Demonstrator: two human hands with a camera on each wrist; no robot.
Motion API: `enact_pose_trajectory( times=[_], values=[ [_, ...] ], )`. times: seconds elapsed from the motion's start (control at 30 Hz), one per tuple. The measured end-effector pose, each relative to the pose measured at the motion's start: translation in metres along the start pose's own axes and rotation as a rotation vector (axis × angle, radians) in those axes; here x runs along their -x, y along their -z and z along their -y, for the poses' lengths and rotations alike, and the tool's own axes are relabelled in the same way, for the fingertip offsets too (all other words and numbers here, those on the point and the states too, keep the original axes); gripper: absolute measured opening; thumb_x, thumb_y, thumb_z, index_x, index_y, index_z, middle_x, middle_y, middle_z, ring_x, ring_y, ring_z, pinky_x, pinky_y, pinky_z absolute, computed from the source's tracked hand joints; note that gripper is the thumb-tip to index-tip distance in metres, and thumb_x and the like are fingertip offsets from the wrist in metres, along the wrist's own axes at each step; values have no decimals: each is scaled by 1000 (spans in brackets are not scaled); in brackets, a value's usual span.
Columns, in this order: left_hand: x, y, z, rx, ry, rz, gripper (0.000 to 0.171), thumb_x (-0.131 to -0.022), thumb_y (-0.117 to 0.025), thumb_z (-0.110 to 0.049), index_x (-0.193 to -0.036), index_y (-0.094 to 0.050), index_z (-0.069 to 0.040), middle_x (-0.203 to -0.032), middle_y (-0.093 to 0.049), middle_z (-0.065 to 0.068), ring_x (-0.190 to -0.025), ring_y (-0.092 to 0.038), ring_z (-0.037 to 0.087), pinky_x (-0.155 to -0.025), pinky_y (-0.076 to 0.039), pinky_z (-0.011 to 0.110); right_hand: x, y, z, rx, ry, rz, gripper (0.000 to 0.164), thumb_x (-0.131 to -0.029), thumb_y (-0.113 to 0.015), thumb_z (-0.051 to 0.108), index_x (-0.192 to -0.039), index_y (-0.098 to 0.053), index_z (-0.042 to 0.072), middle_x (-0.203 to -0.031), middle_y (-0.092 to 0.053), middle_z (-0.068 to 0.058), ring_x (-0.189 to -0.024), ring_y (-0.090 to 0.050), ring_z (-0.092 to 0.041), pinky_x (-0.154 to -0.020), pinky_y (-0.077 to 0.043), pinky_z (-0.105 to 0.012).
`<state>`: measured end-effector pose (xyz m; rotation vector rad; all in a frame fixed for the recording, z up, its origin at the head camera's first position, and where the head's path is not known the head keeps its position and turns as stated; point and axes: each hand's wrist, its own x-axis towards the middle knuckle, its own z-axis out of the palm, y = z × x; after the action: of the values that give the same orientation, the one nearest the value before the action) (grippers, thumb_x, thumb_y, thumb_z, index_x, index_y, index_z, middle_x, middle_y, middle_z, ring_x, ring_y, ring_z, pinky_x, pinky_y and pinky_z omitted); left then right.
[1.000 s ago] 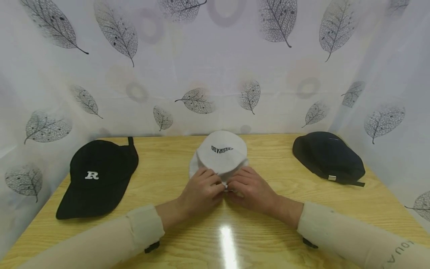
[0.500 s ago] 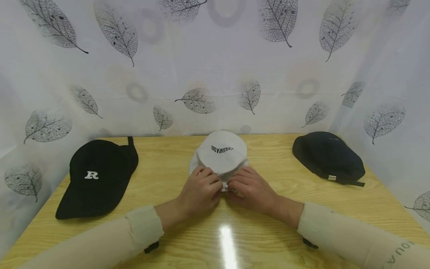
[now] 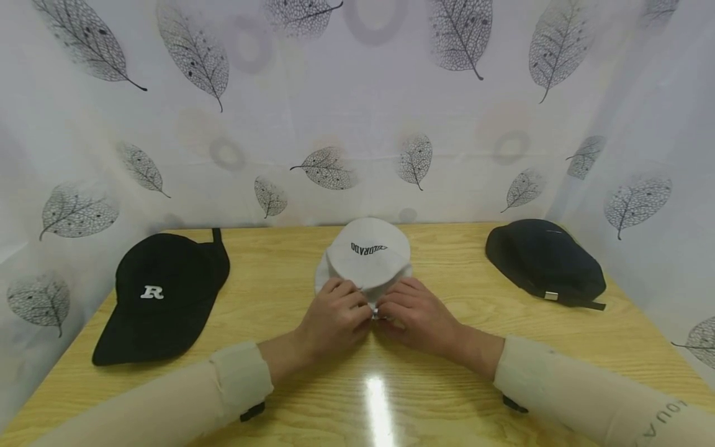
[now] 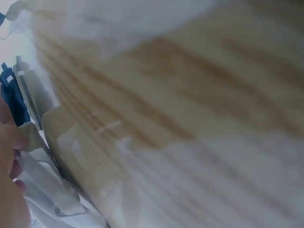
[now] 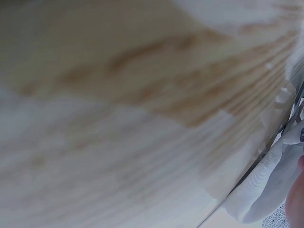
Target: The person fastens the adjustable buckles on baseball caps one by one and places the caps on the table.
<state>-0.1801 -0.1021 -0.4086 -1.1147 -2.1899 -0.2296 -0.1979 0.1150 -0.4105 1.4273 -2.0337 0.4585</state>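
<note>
A white cap (image 3: 368, 245) lettered COLORADO sits at the middle of the table in the head view, its back strap toward me. At the near edge, my left hand (image 3: 337, 315) pinches the left part of the strap. From the other side my right hand (image 3: 420, 315) pinches the right part, close to the left fingertips. A small bright fastener (image 3: 375, 313) shows between the hands; the fingers hide most of it. White fabric of the cap (image 4: 52, 187) appears beside the left fingers in the left wrist view, and its edge (image 5: 261, 185) beside the right hand in the right wrist view.
On the wooden table (image 3: 447, 391), a black cap (image 3: 162, 298) with a white R lies at the left, brim toward me. At the right rests a dark cap (image 3: 544, 264) with a metal buckle on its strap. A leaf-patterned curtain (image 3: 357, 112) encloses the back and sides.
Half a second ago the fingertips stood slightly farther apart, with more of the fastener showing. Now the left fingertips have shifted a little right toward the right hand. The caps stay in place.
</note>
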Motion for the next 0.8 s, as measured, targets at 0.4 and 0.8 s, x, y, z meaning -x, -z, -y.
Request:
enact_pose_trajectory(
  times=[0.4, 0.8],
  values=[
    [1, 5, 0, -3, 84, 85, 8, -77, -79, -22, -82, -74, -19, -88, -72, -5, -86, -59, 15, -84, -47, 35, 1, 0, 0, 26, -11, 2, 25, -71, -89, 17, -85, -69, 12, -90, -73, 3, -91, -66, -14, -90, -49, -34],
    [1, 2, 1, 121, 29, 63, 7, -77, -77, -12, -84, -76, -13, -86, -69, -3, -85, -58, 13, -81, -49, 28, 0, 1, 1, 10, -14, -6, 25, -71, -89, 14, -86, -69, 11, -90, -73, 2, -91, -66, -15, -90, -49, -34]
  ],
)
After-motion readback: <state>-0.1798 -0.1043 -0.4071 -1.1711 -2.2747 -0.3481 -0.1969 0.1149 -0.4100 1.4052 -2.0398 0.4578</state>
